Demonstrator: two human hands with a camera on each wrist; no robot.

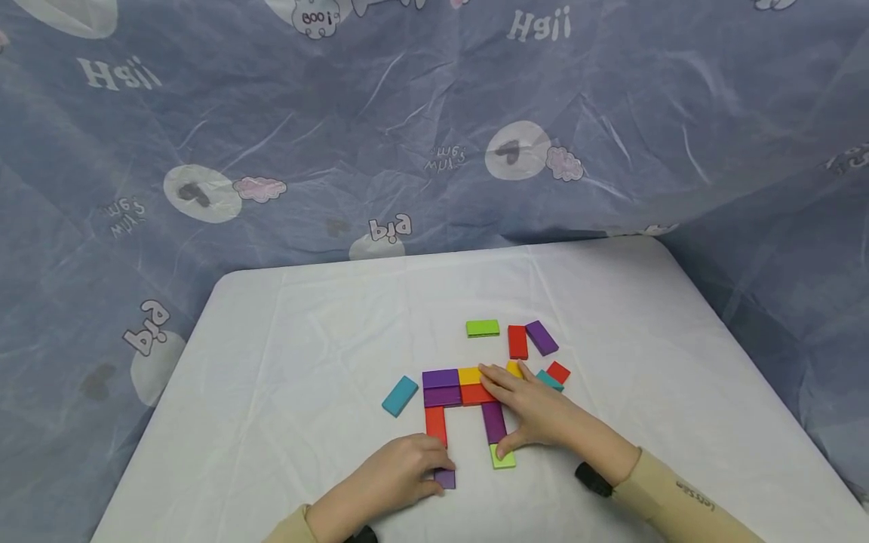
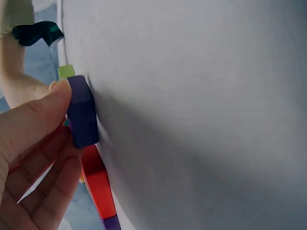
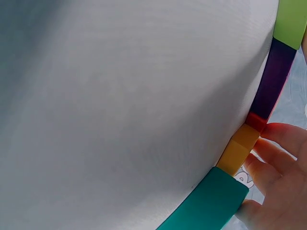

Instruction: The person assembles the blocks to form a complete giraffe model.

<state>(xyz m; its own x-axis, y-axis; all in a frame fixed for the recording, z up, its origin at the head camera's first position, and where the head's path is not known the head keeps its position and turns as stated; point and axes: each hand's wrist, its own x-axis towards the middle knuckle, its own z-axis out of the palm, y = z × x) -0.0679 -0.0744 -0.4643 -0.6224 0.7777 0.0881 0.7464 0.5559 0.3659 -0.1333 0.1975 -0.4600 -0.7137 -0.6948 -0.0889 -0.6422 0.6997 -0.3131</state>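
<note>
My left hand (image 1: 403, 471) pinches a purple block (image 2: 82, 112) between thumb and fingers, at the lower end of a red block (image 1: 436, 426). That red block leads down from two stacked rows of purple blocks (image 1: 441, 378). Beside these lie a yellow block (image 1: 469, 375) and another red block (image 1: 477, 394). Spread over the pattern's right side, my right hand (image 1: 536, 411) touches the red block with its fingertips. Its thumb is at a lime green block (image 1: 503, 457) below a purple upright (image 1: 494, 422). The palm hides part of the pattern.
A blue block (image 1: 400, 396) lies to the left on the white table (image 1: 326, 339). Behind the pattern are a loose green block (image 1: 483, 328), a red one (image 1: 518, 342) and a purple one (image 1: 541, 338). A teal block (image 3: 208, 199) sits right of the right hand's fingers.
</note>
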